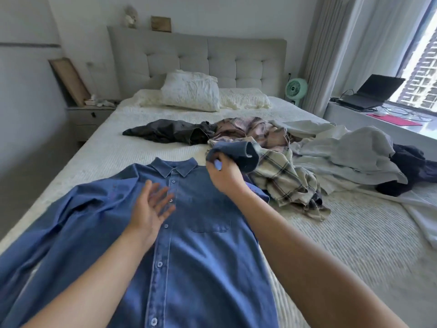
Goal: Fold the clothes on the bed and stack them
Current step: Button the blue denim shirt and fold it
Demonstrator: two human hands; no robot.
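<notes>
Blue denim shirt (189, 209), cream-and-black plaid shirt (283, 178), pink plaid garment (248, 129), black garment (165, 131), pale grey clothes (350, 147).

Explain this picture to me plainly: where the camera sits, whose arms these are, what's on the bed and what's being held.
There is no machine here. One wide-angle camera sits on a person's head, looking down at their bare arms. A blue denim button-up shirt lies spread front-up on the white textured bed cover. The left hand is open, fingers straight, over the shirt's chest. The right hand grips the shirt's cuffed sleeve, lifted near the collar. Behind lie unfolded clothes: a cream plaid shirt, a pink plaid garment, a dark grey garment and pale grey clothes.
</notes>
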